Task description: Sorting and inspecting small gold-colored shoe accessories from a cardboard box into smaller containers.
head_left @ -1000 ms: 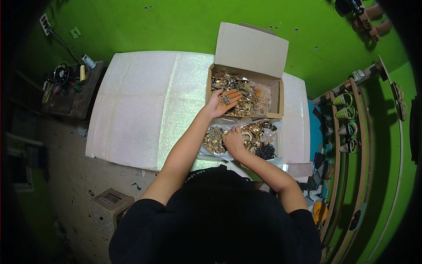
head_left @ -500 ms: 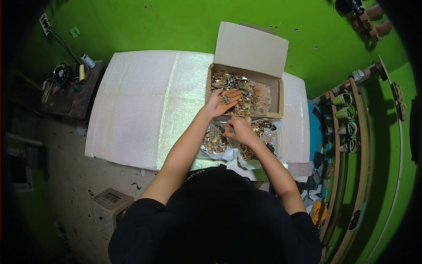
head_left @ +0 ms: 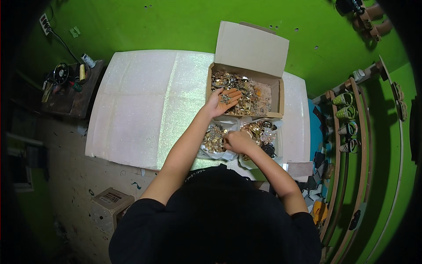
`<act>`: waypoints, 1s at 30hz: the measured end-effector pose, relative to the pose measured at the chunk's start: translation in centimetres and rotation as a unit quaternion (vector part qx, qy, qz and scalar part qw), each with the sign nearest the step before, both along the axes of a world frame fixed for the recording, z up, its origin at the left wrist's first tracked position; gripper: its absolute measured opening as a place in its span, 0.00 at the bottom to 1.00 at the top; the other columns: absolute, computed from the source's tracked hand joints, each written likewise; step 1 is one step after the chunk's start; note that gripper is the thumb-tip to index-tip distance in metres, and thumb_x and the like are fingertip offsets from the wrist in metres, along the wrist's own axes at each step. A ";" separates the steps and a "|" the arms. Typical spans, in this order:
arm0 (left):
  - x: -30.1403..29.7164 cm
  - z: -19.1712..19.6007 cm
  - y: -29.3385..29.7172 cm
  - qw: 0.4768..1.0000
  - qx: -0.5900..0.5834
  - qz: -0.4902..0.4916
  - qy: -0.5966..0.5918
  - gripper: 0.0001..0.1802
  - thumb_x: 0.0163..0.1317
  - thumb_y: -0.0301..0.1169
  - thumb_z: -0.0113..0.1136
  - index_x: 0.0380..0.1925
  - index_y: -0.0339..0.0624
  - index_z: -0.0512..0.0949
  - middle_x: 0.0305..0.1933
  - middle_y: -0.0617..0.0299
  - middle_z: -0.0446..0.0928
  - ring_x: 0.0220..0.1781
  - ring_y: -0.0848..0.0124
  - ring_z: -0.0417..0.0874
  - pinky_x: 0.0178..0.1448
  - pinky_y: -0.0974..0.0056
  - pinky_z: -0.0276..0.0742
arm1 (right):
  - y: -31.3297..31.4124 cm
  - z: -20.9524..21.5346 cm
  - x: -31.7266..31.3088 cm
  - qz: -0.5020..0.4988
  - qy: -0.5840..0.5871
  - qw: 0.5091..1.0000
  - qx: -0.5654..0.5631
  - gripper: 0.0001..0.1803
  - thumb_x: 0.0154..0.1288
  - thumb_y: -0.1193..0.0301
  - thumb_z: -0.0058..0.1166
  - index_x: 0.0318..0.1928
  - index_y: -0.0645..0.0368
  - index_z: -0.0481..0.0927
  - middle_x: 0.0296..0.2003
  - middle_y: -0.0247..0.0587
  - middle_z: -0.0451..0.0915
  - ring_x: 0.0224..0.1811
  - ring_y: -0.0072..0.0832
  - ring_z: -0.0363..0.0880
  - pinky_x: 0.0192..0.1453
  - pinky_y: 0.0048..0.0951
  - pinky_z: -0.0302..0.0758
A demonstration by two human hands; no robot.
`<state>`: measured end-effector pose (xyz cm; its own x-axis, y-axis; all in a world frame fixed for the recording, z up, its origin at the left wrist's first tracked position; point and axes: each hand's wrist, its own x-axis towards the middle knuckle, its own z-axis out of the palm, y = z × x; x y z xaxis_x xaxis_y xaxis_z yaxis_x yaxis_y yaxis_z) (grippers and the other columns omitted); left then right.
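Leftward, tabletop (head_left: pixel 127 101) stretches wide; right hand (head_left: pixel 238 141) spans adjoining tray edges (head_left: pixel 227 155).

Head-worn fisheye looks down, forward: torso (head_left: pixel 215 215) nearest, left hand (head_left: pixel 221 103) and right hand (head_left: pixel 239 141) central, green wall (head_left: pixel 176 26) farthest.

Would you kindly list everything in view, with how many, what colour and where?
cardboard box: one, brown, open on the table
containers: two, white, before the box
small shiny pieces: countless, mostly gold and silver, in box and containers
table: one, whitish, centre
side table: one, dark, far left
thread spools: at least two, yellow and whitish, on the side table
wall socket: one, white, upper left
carton: one, brown, floor
shoes: several, some green, right
left hand: one, palm up, holding pieces above the box
right hand: one, fingertips at the left container
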<state>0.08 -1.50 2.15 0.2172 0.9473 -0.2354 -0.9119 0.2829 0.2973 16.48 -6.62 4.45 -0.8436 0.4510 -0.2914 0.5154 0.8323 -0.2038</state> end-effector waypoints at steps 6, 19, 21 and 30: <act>0.0 -0.1 0.1 1.000 -0.003 0.005 -0.007 0.25 0.64 0.39 0.22 0.50 0.31 0.61 0.56 0.46 0.62 0.59 0.59 0.63 0.58 0.58 0.65 | -1.6 1.5 0.2 0.005 -0.174 0.983 -0.064 0.15 0.52 0.65 0.41 0.30 0.62 0.78 0.30 0.49 0.78 0.36 0.40 0.77 0.41 0.40 0.70; 0.2 0.3 0.0 1.000 -0.002 0.004 0.003 0.25 0.64 0.39 0.23 0.52 0.31 0.60 0.56 0.46 0.62 0.60 0.59 0.62 0.59 0.58 0.63 | 0.3 0.7 0.8 -0.024 0.094 0.994 0.055 0.08 0.49 0.76 0.43 0.28 0.60 0.77 0.26 0.46 0.76 0.30 0.40 0.78 0.32 0.36 0.74; 0.1 0.2 0.0 1.000 -0.002 0.004 0.009 0.25 0.64 0.39 0.22 0.52 0.31 0.60 0.56 0.46 0.62 0.60 0.58 0.62 0.59 0.58 0.63 | 0.5 -0.5 0.4 -0.023 0.046 0.996 0.069 0.09 0.48 0.76 0.43 0.29 0.58 0.77 0.28 0.45 0.76 0.31 0.38 0.78 0.31 0.36 0.74; -0.1 -0.4 0.2 1.000 -0.001 -0.006 0.000 0.26 0.64 0.40 0.21 0.53 0.33 0.59 0.57 0.47 0.61 0.60 0.58 0.62 0.58 0.57 0.65 | 0.7 -2.1 0.0 -0.016 -0.026 0.989 0.146 0.07 0.46 0.74 0.46 0.24 0.61 0.78 0.32 0.44 0.76 0.31 0.36 0.78 0.27 0.34 0.75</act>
<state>0.03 -1.30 1.73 0.2280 0.9441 -0.2380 -0.9086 0.2942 0.2965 16.50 -5.92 2.31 -0.8148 0.5486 -0.1875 0.5459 0.8349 0.0706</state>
